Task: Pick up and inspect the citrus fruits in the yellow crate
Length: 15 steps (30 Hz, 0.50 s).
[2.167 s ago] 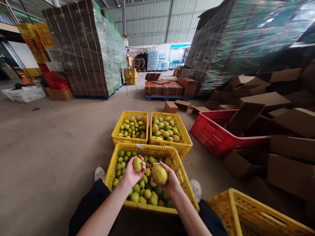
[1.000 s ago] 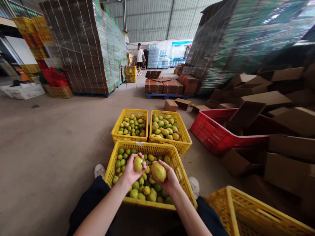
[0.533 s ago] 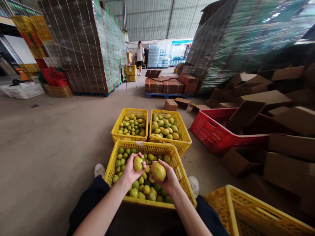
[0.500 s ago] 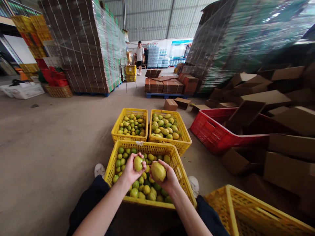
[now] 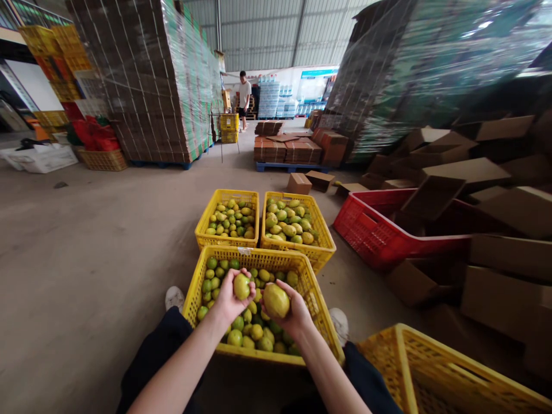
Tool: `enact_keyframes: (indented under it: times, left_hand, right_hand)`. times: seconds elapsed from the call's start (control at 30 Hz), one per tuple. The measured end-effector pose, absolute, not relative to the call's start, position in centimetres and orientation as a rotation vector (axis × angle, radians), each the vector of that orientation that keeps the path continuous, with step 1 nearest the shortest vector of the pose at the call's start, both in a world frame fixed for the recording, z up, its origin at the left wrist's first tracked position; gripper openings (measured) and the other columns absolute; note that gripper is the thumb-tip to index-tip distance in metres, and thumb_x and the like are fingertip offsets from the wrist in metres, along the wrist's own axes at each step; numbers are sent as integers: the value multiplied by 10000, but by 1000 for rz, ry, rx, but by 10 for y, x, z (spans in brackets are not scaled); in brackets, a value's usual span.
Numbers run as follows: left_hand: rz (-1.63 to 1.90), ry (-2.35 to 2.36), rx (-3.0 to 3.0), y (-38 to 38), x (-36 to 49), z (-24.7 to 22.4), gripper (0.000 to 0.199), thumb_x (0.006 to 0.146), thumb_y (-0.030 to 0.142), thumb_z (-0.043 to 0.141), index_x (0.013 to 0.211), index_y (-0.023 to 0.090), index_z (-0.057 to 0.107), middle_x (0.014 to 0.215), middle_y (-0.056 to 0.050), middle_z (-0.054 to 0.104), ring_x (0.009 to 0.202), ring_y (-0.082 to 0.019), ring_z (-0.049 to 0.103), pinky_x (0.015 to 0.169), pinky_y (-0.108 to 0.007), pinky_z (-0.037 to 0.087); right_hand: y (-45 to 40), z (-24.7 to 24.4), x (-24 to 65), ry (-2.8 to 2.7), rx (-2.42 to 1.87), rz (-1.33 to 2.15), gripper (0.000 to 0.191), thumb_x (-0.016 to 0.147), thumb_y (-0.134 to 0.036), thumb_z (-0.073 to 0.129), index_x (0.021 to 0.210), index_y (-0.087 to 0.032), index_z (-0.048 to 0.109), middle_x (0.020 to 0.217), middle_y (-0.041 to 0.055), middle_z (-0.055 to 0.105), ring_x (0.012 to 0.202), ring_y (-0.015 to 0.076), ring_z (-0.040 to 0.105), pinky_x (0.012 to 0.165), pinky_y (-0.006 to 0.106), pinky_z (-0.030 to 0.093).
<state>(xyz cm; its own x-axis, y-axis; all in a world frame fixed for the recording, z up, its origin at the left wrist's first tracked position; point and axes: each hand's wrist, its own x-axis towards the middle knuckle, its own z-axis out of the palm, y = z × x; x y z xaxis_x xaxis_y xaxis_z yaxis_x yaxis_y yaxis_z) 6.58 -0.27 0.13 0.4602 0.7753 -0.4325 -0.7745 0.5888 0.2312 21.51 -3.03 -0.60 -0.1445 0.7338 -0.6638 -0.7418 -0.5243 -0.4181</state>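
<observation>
My left hand (image 5: 233,296) is closed round a small yellow-green lemon (image 5: 242,286). In my right hand (image 5: 297,310) lies a larger, longer lemon (image 5: 276,301), with the fingers curled about its side and underneath. Both hands are side by side above the near yellow crate (image 5: 308,287), and the two fruits are apart. Many green and yellowish lemons (image 5: 256,332) fill that crate; my hands and forearms hide some of them.
Beyond stand a yellow crate (image 5: 198,233) of smaller lemons and another yellow crate (image 5: 330,247) of larger ones. A red crate (image 5: 360,230) and cardboard boxes (image 5: 500,299) lie rightward. Another yellow crate (image 5: 403,356) is near my right leg. A person (image 5: 244,95) is far back.
The lemon in my right hand has turned or shifted very slightly left. My left hand stays nearly still. The distant person has shifted stance.
</observation>
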Motion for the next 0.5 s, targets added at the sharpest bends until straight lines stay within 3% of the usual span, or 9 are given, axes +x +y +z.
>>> enact_keyframes:
  times: [0.33, 0.5]
  left_hand:
    - [952, 573, 17, -3, 68, 2, 15, 748, 163, 490, 747, 152, 499, 667, 3, 535, 546, -105, 524, 503, -222, 456]
    - [976, 542, 95, -6, 69, 8, 89, 738, 182, 572, 807, 140, 536, 781, -27, 577, 674, -133, 580, 540, -224, 476]
  right_hand:
    - [-32, -8, 214, 8, -1081, 1828, 141, 753, -272, 569, 802, -140, 576, 611, 58, 658, 551, 183, 639, 574, 311, 521]
    - [-33, 0, 215, 1, -1079, 1815, 162, 787, -288, 525, 779, -132, 568, 621, 76, 667, 532, 182, 632, 540, 305, 519]
